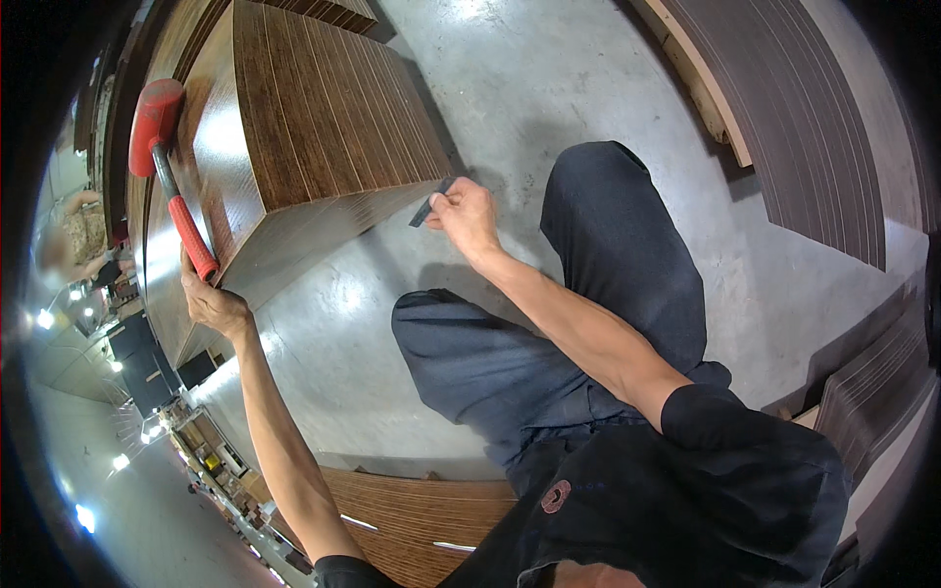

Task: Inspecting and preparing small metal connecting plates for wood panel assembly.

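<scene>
My right hand [466, 218] pinches a short, flat, dark grey strip [420, 213] between thumb and fingers, close to the lower corner of a tall stack of brown wood-grain panels [328, 108]. My left hand [218, 307] rests at the stack's upper edge, fingers stretched along the top panel and partly hidden. A red-headed mallet [157, 113] with a red grip lies on that glossy top panel. The end of its handle comes right up to my left hand, which does not appear to wrap around it.
Grey concrete floor [490, 78] runs between the stacks. A dark panel stack [794, 118] on a wooden support stands at right, another [872, 392] at lower right. Brown striped panels [421, 505] lie below. My bent legs [627, 235] are close to my right arm.
</scene>
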Available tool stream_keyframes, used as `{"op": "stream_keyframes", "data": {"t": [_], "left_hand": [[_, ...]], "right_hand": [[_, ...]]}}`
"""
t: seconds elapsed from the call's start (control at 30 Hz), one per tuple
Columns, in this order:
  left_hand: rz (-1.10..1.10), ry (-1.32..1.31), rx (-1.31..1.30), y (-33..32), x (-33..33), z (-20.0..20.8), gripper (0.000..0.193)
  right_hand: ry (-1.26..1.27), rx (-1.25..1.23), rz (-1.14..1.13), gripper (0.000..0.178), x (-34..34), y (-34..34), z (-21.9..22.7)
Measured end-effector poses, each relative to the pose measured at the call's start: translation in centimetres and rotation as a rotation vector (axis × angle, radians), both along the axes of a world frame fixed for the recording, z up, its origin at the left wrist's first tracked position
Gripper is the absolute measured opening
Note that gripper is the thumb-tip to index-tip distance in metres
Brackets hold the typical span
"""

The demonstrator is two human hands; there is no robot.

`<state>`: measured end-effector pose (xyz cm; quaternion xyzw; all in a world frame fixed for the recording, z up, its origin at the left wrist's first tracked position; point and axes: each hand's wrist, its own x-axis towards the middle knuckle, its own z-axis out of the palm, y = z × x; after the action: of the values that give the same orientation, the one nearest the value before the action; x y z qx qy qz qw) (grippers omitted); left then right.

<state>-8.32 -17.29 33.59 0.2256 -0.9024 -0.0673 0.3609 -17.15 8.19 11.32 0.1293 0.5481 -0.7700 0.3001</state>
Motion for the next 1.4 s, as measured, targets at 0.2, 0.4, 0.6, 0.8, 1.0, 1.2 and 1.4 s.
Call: {"op": "stream_keyframes", "data": {"t": [0.2, 0.4, 0.6, 0.8, 1.0, 1.2, 1.4], "left_hand": [[0.035, 0.02, 0.012, -0.2, -0.1, -0.2, 0.056], [0.031, -0.001, -0.016, -0.8, 0.4, -0.2, 0.056], [-0.013, 0.029, 0.016, -0.6, 0.5, -0.1, 0.055], [-0.017, 0.033, 0.04, 0.1, -0.5, -0.1, 0.056], [-0.036, 0.048, 0.021, -0.1, -0.4, 0.0, 0.052], [-0.021, 0.024, -0.013, -0.6, 0.1, 0.2, 0.053], [-0.013, 0.024, 0.0, -0.3, -0.7, -0.2, 0.054]], "right_hand": [[0.157, 0.146, 0.089, 0.012, -1.4, 0.0, -0.6], [0.412, 0.332, 0.028, 0.033, -0.5, -0.5, 0.2], [0.54, 0.207, 0.053, 0.041, -0.2, 0.1, 2.9], [0.234, -0.041, -0.037, 0.02, -0.8, 1.0, 6.0], [0.135, -0.182, 0.047, 0.014, -0.9, 1.2, 7.5], [0.144, -0.323, 0.036, 0.012, -0.9, 0.4, 7.6], [0.008, 0.098, -0.03, 0.012, 1.1, 1.3, -6.1]]}}
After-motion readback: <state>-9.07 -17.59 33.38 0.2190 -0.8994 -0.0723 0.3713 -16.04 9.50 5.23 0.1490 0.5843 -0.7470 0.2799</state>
